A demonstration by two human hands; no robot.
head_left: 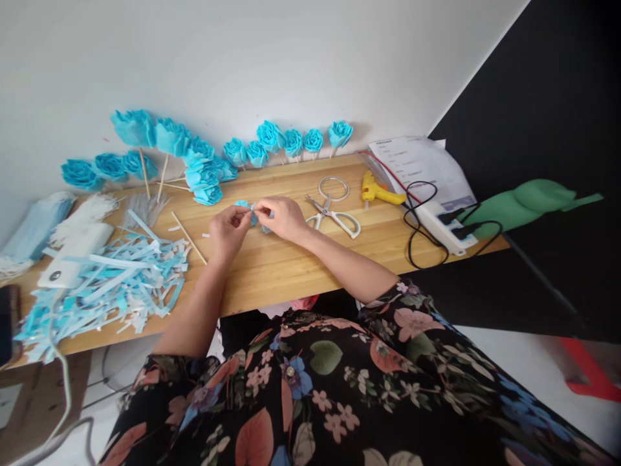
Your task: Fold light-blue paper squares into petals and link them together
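Observation:
My left hand point(227, 228) and my right hand point(281, 219) meet over the middle of the wooden table point(301, 262). Both pinch a small piece of blue paper point(247, 207) between their fingertips. The fingers of each hand are closed on it. A wooden stick point(188, 238) lies just left of my left hand. White-handled scissors point(334, 219) lie just right of my right hand.
Several blue paper flowers point(204, 162) on sticks line the wall. A heap of blue paper strips point(111, 278) covers the left side. A tape ring point(334, 188), yellow glue gun point(379, 191), power strip point(439, 223) with black cables, and papers point(417, 165) lie to the right.

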